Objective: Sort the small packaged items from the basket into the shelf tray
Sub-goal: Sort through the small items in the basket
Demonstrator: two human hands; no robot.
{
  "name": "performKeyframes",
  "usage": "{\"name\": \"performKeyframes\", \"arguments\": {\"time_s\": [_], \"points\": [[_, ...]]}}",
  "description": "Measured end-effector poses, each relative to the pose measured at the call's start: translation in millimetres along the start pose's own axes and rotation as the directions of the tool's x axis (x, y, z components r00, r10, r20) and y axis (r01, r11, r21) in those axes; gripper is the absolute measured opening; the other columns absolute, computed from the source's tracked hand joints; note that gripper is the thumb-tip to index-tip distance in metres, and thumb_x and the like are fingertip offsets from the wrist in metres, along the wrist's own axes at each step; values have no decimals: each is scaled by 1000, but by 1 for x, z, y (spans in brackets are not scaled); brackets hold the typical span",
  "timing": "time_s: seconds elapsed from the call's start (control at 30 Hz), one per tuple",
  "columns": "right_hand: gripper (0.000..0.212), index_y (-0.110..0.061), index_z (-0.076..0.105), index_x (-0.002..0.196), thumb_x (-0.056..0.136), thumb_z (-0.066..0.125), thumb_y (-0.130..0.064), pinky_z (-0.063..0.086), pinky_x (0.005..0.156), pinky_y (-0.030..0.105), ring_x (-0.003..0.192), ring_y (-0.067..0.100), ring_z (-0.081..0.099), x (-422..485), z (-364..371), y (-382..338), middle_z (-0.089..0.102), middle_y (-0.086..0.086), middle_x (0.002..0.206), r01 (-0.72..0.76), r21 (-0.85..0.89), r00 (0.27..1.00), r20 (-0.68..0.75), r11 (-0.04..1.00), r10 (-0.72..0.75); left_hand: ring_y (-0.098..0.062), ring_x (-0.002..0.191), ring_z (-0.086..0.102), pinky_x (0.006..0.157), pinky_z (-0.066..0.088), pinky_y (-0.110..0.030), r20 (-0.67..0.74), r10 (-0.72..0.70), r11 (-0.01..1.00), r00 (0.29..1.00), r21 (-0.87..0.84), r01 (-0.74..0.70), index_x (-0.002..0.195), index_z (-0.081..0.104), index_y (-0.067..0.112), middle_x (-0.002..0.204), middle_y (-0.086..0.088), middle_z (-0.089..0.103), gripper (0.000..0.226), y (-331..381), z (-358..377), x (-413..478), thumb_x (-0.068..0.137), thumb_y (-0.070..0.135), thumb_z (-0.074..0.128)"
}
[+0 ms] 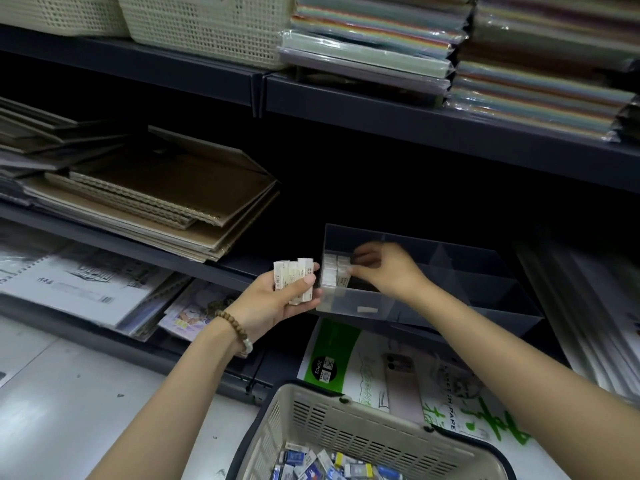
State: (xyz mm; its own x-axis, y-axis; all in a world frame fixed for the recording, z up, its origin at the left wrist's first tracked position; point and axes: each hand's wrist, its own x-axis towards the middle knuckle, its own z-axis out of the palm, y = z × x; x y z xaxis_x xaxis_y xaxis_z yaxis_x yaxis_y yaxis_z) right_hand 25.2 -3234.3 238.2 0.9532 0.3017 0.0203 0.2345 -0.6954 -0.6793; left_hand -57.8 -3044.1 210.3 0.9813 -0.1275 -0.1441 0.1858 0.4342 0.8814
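Note:
A clear plastic shelf tray (467, 289) with dividers sits on the dark middle shelf. Its left compartment holds a neat row of small white packets (330, 271). My right hand (384, 268) reaches into that compartment, its fingertips pinching one white packet (344, 271) against the row. Just left of the tray, my left hand (277, 299) holds a stack of several white packets (294, 278) fanned upward. Below, a beige slotted basket (363, 424) holds several loose blue, white and yellow packaged items (329, 464).
Brown spiral notebooks (166, 192) lie stacked on the shelf to the left. Sketch pads (79, 285) and a green sketch paper pack (398, 372) lie on the lowest shelf. Woven baskets (207, 26) and coloured paper stacks (519, 64) fill the top shelf.

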Motion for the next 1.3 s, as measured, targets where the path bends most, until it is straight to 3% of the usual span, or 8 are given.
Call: {"name": "performKeyframes", "arguments": {"time_s": [0.1,0.23,0.33,0.6,0.77,0.93,1.1,1.3], "points": [[32,-19,60,117,87,64,-30,46,76,19,93,10,58,-12,-12,-17,61,-7,103,174,49,981,-96,984,-169,-19,96,69,72,56,-22,128,-53,999,990,6,52,111,60,8,97,-6,72,33,4,4,-7,78,15,63],[36,-32,63,116,83,60,-45,44,95,12,108,-4,58,-30,-24,-38,65,-17,114,134,256,903,366,957,-225,-18,94,69,73,56,-25,260,-121,993,958,28,118,111,57,5,94,-5,73,35,4,13,-12,77,12,63],[35,-22,65,118,85,62,-36,43,103,24,112,2,58,-36,-24,-36,66,-8,118,95,257,848,485,962,-214,-15,87,69,72,56,-26,310,-161,987,937,52,152,112,55,4,85,-3,71,37,2,16,-14,76,8,64],[23,-21,69,104,87,62,-34,46,97,29,97,7,62,-41,-17,-23,69,-7,101,65,350,829,502,935,-246,-11,85,68,70,55,-21,329,-165,984,930,119,133,113,56,10,84,3,72,37,5,20,-16,78,19,63],[36,-15,64,113,84,58,-35,48,93,20,108,15,64,-42,-18,-10,70,4,112,-78,627,900,378,775,-215,-32,98,67,71,57,-33,155,-120,982,981,-125,140,99,54,0,112,-17,67,25,9,14,-13,95,22,44],[39,-13,60,116,81,63,-31,53,80,18,98,19,68,-47,-25,-3,71,8,107,-108,671,934,321,733,-155,-2,57,55,53,48,-16,-47,39,951,998,308,-23,110,61,16,84,4,65,23,10,2,-10,97,25,44],[42,-17,58,121,80,66,-26,54,78,20,96,20,69,-53,-27,-5,72,8,104,-70,664,943,288,744,-168,-3,53,49,52,43,-16,14,-16,982,1000,190,13,105,37,10,95,-6,73,8,10,7,-11,98,6,40],[40,-15,59,120,82,66,-25,55,81,24,99,22,68,-55,-31,-11,72,10,105,-75,661,942,292,747,-164,2,41,44,42,35,-9,0,106,846,994,525,-90,96,63,9,74,-2,68,14,12,3,-19,88,19,61]]}}
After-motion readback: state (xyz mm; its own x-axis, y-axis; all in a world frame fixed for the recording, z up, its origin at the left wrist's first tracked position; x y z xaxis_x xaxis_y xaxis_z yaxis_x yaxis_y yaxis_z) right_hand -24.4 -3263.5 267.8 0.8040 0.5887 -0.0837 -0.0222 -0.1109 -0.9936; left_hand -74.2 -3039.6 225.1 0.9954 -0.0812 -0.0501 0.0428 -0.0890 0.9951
